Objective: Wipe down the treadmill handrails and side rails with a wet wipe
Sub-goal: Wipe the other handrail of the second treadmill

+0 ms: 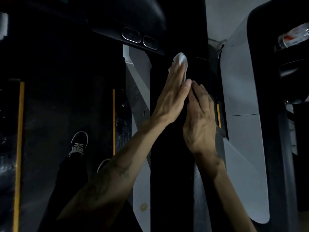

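A broad black handrail of the treadmill runs up the middle of the view. My left hand lies flat on it with straight fingers, pressing a crumpled white wet wipe against the rail near its top end. My right hand rests flat on the same rail just to the right, fingers straight, its fingertips close to my left thumb. Part of the wipe is hidden under my left fingers.
Two oval metal grip sensors sit on the console bar above. The dark belt with yellow-edged side rails lies at left, my shoe on it. A neighbouring grey treadmill upright stands at right, with a plastic bottle in its holder.
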### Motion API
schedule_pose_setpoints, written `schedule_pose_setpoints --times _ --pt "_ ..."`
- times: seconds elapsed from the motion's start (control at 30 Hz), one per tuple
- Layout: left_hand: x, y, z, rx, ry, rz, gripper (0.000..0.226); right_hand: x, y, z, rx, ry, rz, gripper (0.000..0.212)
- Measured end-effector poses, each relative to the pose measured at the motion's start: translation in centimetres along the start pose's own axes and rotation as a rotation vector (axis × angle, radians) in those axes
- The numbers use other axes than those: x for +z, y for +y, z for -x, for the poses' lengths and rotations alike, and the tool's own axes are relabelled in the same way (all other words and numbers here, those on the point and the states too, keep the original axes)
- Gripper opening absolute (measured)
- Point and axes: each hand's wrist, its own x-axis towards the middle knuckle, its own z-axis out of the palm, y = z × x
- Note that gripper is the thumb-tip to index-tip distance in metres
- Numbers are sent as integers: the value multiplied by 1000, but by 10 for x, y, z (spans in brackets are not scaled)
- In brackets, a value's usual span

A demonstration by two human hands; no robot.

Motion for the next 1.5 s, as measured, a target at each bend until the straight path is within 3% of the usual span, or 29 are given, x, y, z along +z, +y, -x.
schedule_pose_setpoints --times 0.23,0.43,0.57,0.67,0.87,0.97,1.13,1.5 --pt "-8 -17 9 -231 30 94 65 7 -1 -18 -22 -5 75 50" --pt "-5 -30 38 -400 66 262 74 9 0 -19 -27 8 47 49" --pt "-4 -15 43 -304 31 226 88 8 -1 -18 -29 31 22 45" --pt "-4 0 35 -183 -34 174 73 8 -3 -19 -16 37 17 43" --pt "-5 -15 8 -239 58 156 77 8 -4 -18 -2 6 35 46" --pt "-9 -39 9 -353 95 239 75 6 -5 -19 4 -16 36 49" --pt "-16 -58 28 -616 139 311 91 4 -6 -20 6 -16 33 51" --pt "-8 -43 22 -436 146 300 80 6 -7 -20 15 -43 51 50"
